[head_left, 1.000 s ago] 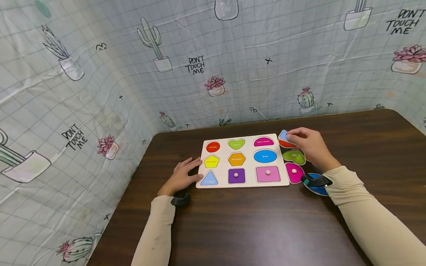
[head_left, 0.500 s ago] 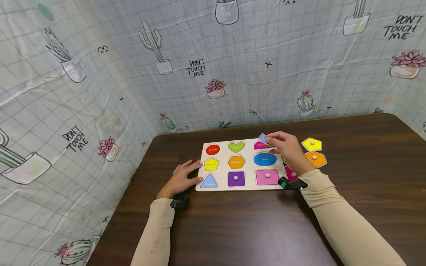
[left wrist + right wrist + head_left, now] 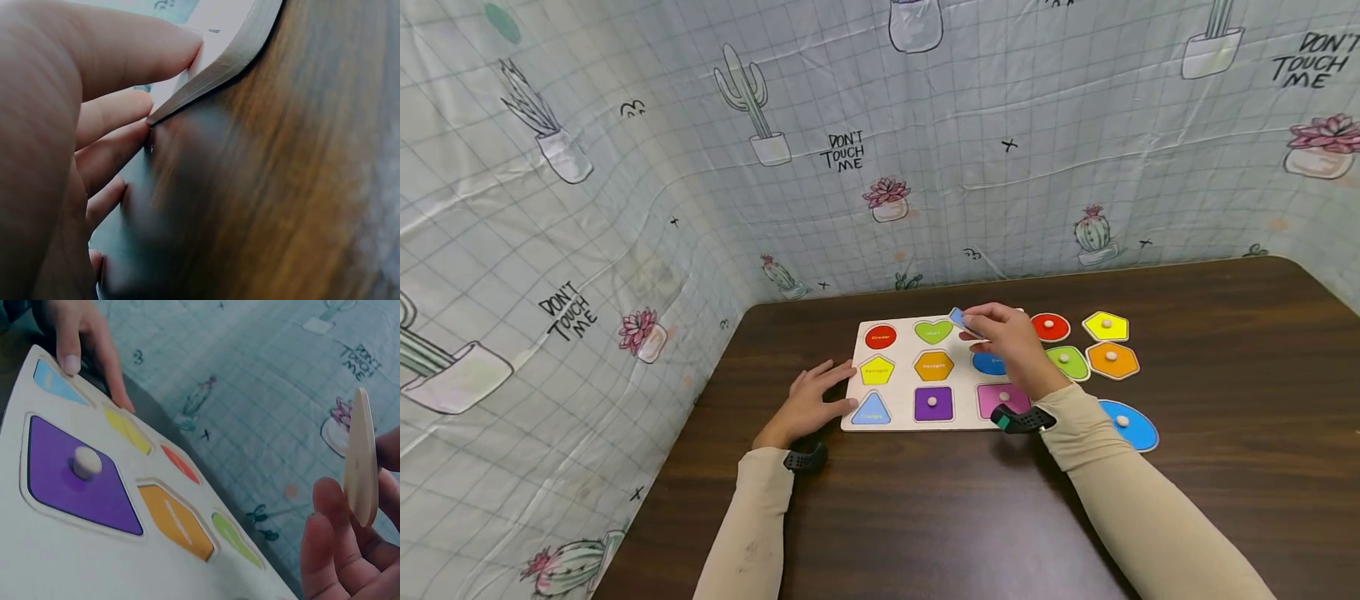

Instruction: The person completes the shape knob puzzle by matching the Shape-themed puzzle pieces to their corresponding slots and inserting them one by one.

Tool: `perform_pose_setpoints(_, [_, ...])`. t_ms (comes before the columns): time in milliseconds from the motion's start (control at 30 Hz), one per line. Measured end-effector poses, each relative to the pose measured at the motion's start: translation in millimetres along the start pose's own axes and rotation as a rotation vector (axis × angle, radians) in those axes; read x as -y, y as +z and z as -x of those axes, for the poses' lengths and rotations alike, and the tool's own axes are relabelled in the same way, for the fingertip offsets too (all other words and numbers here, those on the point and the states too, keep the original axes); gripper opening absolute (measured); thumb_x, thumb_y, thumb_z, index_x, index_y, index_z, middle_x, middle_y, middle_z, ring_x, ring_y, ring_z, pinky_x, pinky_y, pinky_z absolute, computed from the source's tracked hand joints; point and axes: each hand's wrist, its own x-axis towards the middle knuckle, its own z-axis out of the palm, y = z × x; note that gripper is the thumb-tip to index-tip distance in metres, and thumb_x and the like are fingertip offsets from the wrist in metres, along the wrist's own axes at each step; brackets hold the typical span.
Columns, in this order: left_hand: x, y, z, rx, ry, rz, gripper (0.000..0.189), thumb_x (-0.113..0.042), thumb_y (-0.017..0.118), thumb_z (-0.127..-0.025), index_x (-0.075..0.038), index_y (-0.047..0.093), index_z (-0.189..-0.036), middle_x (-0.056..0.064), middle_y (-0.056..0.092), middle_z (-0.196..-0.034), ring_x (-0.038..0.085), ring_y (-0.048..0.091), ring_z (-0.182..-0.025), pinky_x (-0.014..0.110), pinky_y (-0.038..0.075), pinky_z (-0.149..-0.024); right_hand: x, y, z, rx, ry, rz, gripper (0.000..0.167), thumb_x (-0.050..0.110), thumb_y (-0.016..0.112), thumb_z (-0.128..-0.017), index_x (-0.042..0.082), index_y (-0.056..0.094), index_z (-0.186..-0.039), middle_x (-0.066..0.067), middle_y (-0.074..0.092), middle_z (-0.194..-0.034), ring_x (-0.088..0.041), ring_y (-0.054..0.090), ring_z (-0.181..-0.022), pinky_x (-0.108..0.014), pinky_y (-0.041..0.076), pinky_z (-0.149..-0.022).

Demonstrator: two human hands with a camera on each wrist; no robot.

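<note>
Over the cream rectangular wooden board, your right hand has moved leftward, pinching the light-blue, pointed flat wooden piece, now closer to the vacant light-blue triangular recess; your left hand, spread, touches the board's left edge.

Smooth wooden board, puzzle piece backed in matt wood, faintly glossy wood-grain table, creased cloth backdrop
</note>
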Motion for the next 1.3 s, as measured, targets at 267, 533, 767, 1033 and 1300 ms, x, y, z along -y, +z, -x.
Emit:
perform_pose_setpoints(267, [-0.7,-3.2,-0.1,0.001,0.006,-0.008,0.060,-0.034,0.067,-0.092,-0.017,0.053,-0.148,0.001,0.043,-0.156,0.029,0.023,-0.149,0.060,0.002,-0.118,6,21,0.7,0.035,0.010,-0.042,0.034,0.029,0.067,-0.098,0.003,0.064,-0.119,-0.012,0.061,-0.119,-0.027,0.066,-0.106,-0.036,0.055,-0.088])
perform_pose_setpoints(533, [5.2,-7.1,4.5,-0.001,0.006,-0.014,0.060,-0.033,0.066,-0.092,-0.017,0.052,-0.148,0.001,0.041,-0.157,0.030,0.022,-0.150,0.062,0.002,-0.117,4,49,1.7,0.072,-0.007,-0.090,0.029,0.023,0.067,-0.098,0.000,0.066,-0.117,-0.012,0.066,-0.112,-0.030,0.068,-0.103,-0.043,0.055,-0.091])
perform_pose_setpoints(767, [6.0,-4.9,4.2,-0.005,-0.001,-0.020,0.061,-0.034,0.066,-0.092,-0.018,0.051,-0.149,0.000,0.042,-0.157,0.029,0.022,-0.150,0.062,0.003,-0.117,-1,64,3.7,0.123,-0.035,-0.016,0.024,0.020,0.067,-0.098,0.002,0.068,-0.113,-0.012,0.068,-0.109,-0.033,0.068,-0.104,-0.036,0.057,-0.083])
perform_pose_setpoints(1033, [0.1,0.3,-0.5,-0.003,-0.003,-0.006,0.062,-0.035,0.067,-0.092,-0.018,0.051,-0.149,-0.001,0.042,-0.157,0.029,0.022,-0.150,0.061,0.002,-0.118,-6,67,0.9,0.142,-0.051,0.066,0.024,0.022,0.067,-0.097,0.003,0.069,-0.113,-0.013,0.068,-0.109,-0.029,0.068,-0.102,-0.041,0.057,-0.087])
perform_pose_setpoints(1300, [-3.0,-0.2,-1.4,0.005,-0.022,-0.012,0.062,-0.035,0.067,-0.092,-0.018,0.051,-0.149,0.000,0.042,-0.157,0.029,0.022,-0.150,0.061,0.001,-0.118,-11,77,3.8,0.166,-0.043,0.126,0.026,0.028,0.069,-0.096,0.009,0.071,-0.114,-0.009,0.069,-0.107,-0.025,0.067,-0.096,-0.035,0.057,-0.081])
